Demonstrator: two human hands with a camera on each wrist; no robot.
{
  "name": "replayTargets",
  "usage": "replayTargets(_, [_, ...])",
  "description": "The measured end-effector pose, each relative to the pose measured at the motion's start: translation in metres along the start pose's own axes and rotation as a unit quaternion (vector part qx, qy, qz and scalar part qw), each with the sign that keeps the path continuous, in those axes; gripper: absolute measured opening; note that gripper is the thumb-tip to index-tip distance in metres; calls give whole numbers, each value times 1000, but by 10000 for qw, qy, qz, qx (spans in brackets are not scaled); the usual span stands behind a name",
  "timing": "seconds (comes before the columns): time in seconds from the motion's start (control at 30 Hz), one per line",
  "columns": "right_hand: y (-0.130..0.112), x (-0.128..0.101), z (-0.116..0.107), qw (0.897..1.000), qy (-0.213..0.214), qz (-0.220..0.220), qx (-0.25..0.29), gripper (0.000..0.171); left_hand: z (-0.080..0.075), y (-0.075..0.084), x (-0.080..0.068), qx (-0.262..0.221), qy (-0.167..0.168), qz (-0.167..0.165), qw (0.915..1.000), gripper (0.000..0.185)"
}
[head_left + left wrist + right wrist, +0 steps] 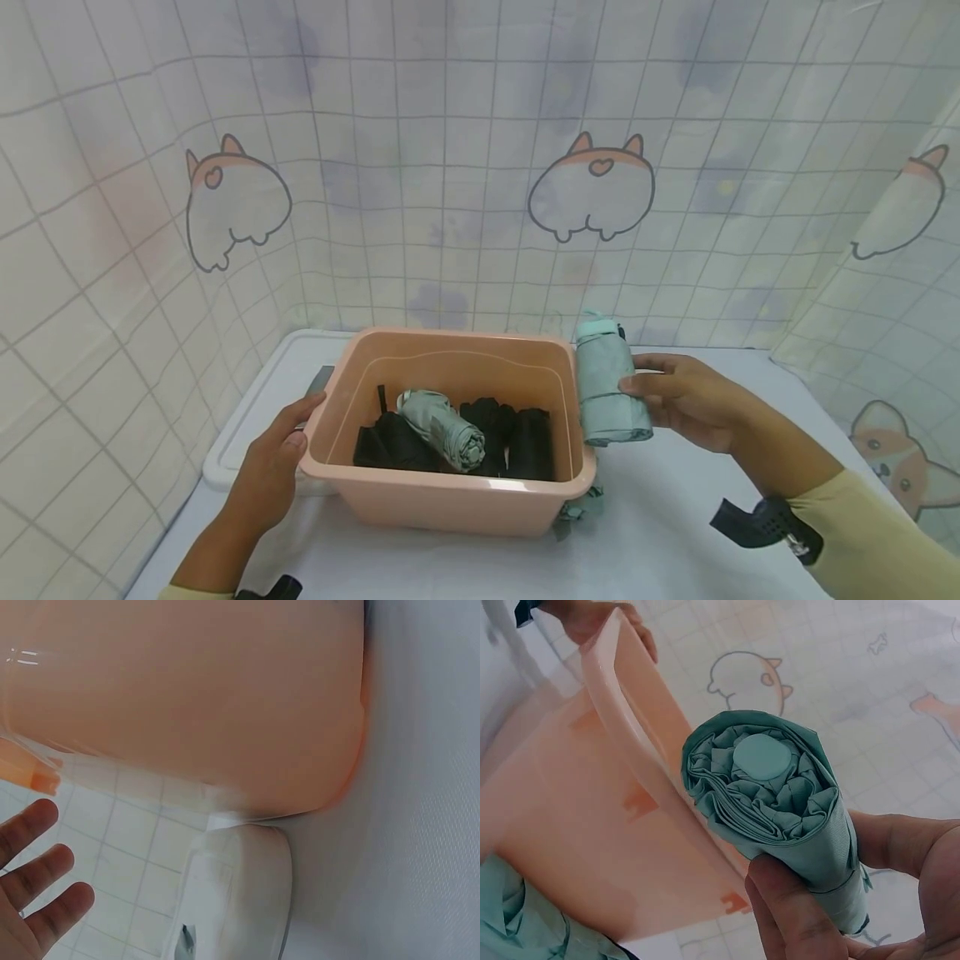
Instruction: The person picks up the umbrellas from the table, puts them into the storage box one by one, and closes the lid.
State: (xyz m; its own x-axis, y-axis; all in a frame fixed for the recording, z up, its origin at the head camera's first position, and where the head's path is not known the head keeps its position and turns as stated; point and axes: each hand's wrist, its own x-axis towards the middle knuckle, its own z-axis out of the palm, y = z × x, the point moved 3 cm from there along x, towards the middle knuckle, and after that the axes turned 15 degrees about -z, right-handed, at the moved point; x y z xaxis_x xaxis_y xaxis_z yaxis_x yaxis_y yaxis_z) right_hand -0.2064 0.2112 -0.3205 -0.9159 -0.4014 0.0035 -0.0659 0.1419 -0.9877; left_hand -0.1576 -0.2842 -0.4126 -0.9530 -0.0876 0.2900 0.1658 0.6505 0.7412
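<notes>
A peach plastic tub [450, 492] stands on the white table and holds a folded grey-green umbrella [442, 429] among black folded umbrellas [510, 442]. My right hand [686, 400] grips a folded mint-green umbrella [609, 387] just outside the tub's right rim; the right wrist view shows its rolled end [769, 787] with my fingers [795, 915] curled round it. My left hand [277, 458] rests flat against the tub's left rim, fingers straight [37, 877]. The tub wall [187, 697] fills the left wrist view.
A white lid or tray [247, 417] lies under the tub's left side, also seen as a rounded white edge [240, 892]. A mint-green fabric piece [581, 507] lies by the tub's front right corner. A checked curtain with cartoon prints [592, 196] encloses the table.
</notes>
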Motion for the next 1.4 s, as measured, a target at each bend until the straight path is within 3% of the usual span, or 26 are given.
replayTargets(0.43, [2,7,14,9992,-93,6,379,86,1,2,0,13,-137,-216,9997,49])
replayTargets(0.87, [3,9,22,9992,-61,120,382,83,2,1,0,94,-47,-105,9999,51])
replayTargets(1.13, [-1,8,19,9975,115,16,691,61,2,0,0,115,-34,-90,9999,51])
replayTargets(1.4, [8,6,18,9986,296,217,369,58,2,-1,0,34,-60,-126,9999,51])
